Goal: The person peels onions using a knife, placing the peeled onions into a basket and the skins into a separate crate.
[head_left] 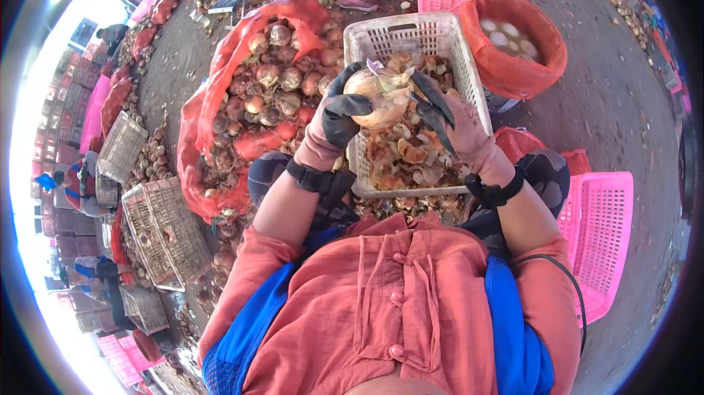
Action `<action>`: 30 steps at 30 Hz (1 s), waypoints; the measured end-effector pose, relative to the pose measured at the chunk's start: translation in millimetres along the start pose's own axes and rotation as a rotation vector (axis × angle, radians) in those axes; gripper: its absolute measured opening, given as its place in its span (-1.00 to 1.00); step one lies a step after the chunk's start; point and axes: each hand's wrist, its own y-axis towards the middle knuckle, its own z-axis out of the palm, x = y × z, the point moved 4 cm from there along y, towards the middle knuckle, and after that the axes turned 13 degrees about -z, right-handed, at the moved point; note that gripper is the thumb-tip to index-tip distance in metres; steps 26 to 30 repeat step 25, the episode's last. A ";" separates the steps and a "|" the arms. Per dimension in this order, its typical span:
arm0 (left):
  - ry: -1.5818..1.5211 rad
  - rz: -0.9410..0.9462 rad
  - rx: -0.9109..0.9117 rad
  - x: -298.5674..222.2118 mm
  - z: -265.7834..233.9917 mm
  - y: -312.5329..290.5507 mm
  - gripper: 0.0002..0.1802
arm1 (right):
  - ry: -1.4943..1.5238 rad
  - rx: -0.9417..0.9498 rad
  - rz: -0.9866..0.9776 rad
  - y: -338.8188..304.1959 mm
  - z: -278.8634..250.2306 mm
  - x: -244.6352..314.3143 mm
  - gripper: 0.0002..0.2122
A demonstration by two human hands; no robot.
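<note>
A large yellow onion (381, 98) with loose papery skin is held up over a white plastic crate (477, 94). My left hand (334, 118), in a dark-fingered glove, is wrapped round its left side. My right hand (458, 125), gloved alike, has its fingers closed at the onion's right end, against the loose skin; whether a small tool is also in them I cannot make out. Below both hands, the crate holds onion skins (411, 157). To the left, a red mesh sack (196, 153) lies wide open, full of unpeeled onions (268, 76).
A bucket lined with orange-red mesh (524, 76), holding peeled white onions, stands at the crate's right. Pink baskets (598, 241) are at right and far side. Beige crates (165, 230) and scattered onions lie left. A person's shoes (358, 3) show ahead.
</note>
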 end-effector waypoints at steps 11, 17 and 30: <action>0.014 0.051 0.076 4.0 8.1 -4.9 0.11 | 1.212 -0.088 0.676 1.9 10.3 12.7 -0.82; 0.010 -0.042 0.013 7.0 20.9 4.5 -0.19 | 0.974 -0.214 0.687 6.9 6.4 4.3 -0.85; 0.072 0.011 -0.241 20.0 -1.2 15.7 -0.46 | 1.089 -0.267 0.737 8.7 12.2 0.3 -0.67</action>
